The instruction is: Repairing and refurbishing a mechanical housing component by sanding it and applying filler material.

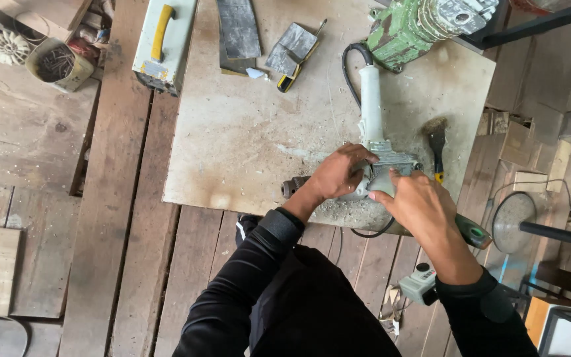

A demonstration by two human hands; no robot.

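Left hand (342, 173): fingers curled over the grey metal head of the angle grinder (375, 155), closed around it from the left — this looks like a bracing grip, pinning the tool so it cannot roll. Right hand (416, 201): fingers bent down onto the same head from the right, thumb side toward the left hand; whether they pinch a small part or only press on the housing cannot be told, since the hand covers the contact.

Grinder lies flat near the front edge of the desk (246, 132), a pale, dusty board. Its white handle points away from the person, with the black cord (347, 69) looping off the far end. Lying it down puts the head within reach of both hands.

Just right of the head: 1 paintbrush (437, 149), dark bristles away from the person, touching nothing the hands hold. Sawdust is scattered around the head.

Far side of the desk: a green-painted machine part (408, 26), dark sheets of abrasive paper (238, 30), a box with a yellow handle (163, 43) — all well apart from the hands. Off the desk, on the plank floor (47, 218) at far left, a tin of nails (57, 64).
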